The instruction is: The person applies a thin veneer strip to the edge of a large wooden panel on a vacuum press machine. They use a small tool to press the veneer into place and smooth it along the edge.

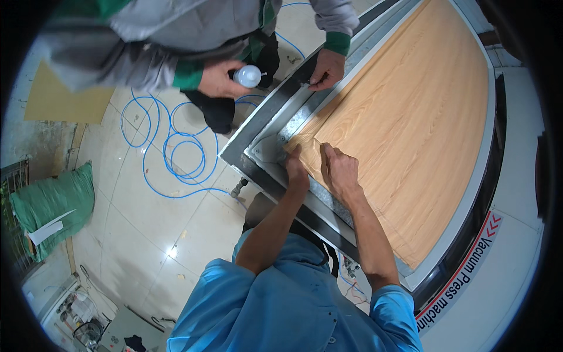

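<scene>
A large sheet of light wood veneer (410, 117) lies flat in the metal-framed bed of a press (258, 154). My left hand (295, 167) presses down at the veneer's near corner, fingers curled on its edge. Close beside it, my right hand (339, 169) rests on the sheet with the fingers bent, pinching at the surface. I cannot tell whether either hand grips anything small. Another person stands across the corner, one hand (326, 69) on the frame and the other (218, 79) holding a small white bottle (247, 75).
A blue hose (176, 154) lies coiled on the tiled floor left of the press. A green sack (53, 205) sits at the far left and a cardboard sheet (64, 97) lies beyond it. The press's white casing (516, 193) runs along the right.
</scene>
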Tool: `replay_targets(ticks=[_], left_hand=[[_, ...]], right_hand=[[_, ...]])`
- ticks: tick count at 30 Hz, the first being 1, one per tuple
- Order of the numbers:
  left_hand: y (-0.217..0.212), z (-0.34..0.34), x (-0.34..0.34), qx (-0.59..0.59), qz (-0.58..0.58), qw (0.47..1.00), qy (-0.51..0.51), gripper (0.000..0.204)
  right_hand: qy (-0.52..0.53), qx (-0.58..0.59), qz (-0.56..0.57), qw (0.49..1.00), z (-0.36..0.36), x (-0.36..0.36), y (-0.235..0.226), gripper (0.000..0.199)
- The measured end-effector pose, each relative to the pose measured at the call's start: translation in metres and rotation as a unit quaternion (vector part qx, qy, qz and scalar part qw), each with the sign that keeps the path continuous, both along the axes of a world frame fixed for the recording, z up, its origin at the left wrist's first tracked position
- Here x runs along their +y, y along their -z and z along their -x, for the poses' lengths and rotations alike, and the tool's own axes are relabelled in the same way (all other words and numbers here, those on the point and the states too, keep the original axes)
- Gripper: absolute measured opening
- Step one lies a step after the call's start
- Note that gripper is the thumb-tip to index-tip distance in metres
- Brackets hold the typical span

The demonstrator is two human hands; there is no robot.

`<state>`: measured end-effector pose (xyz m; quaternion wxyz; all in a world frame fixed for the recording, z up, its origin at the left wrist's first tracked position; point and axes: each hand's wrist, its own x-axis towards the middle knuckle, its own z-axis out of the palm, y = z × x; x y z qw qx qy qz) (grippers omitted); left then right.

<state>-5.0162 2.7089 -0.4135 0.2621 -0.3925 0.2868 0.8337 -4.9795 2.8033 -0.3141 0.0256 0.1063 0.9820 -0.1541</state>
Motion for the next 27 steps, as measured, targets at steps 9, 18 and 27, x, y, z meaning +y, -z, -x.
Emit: replay_targets(ticks=[9, 18, 27], left_hand=[[0.006, -0.002, 0.0, 0.038, -0.012, 0.999, -0.006, 0.038], [-0.002, -0.002, 0.0, 0.064, 0.007, 0.998, 0.001, 0.04], [-0.022, 0.002, -0.003, 0.068, 0.029, 0.997, 0.024, 0.037]], right_hand=[[-0.067, -0.066, -0.063, 0.994, 0.026, -0.006, -0.003, 0.009], [-0.042, -0.125, -0.041, 0.99, 0.037, -0.007, -0.008, 0.014], [0.008, -0.102, 0.009, 0.995, 0.031, -0.002, -0.003, 0.014]])
